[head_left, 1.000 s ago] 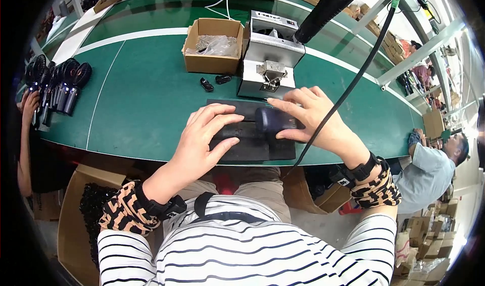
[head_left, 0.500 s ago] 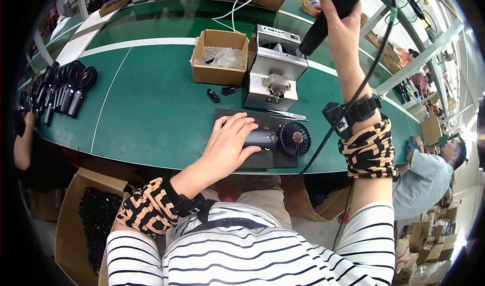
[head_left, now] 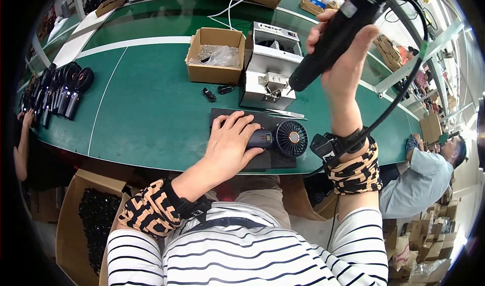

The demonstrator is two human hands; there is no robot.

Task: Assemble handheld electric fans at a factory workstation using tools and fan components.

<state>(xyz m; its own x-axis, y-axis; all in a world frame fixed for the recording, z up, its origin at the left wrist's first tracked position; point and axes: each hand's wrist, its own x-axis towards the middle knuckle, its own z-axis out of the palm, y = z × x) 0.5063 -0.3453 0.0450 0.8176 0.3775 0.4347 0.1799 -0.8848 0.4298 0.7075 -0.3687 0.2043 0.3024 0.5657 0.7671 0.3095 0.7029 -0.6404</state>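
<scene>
My left hand [head_left: 229, 143] lies over the dark handle of a handheld fan [head_left: 291, 138], fingers across it and thumb along its near side. The fan lies flat on a black mat [head_left: 222, 115], its round grille pointing right and a small display lit on the handle. Raised at the upper right, my right hand [head_left: 343, 53] is wrapped round a black corded electric screwdriver [head_left: 328, 43]. Its tip points down and left, in front of a silver screw feeder [head_left: 275, 58]. Metal tweezers [head_left: 287, 114] lie at the mat's far edge. Two small black parts [head_left: 209, 94] lie near the feeder.
An open cardboard box [head_left: 214, 74] holds small metal pieces and a plastic bag. Several handheld fans [head_left: 70, 86] are gathered at the far left. A carton of black parts [head_left: 98, 225] stands below the bench. The screwdriver's cable [head_left: 399, 104] hangs by my right forearm. Another person [head_left: 417, 180] sits at right.
My right hand has brought the screwdriver nearer and lower, its tip dropping from beside the feeder's top to its front. My left hand and the fan have hardly moved.
</scene>
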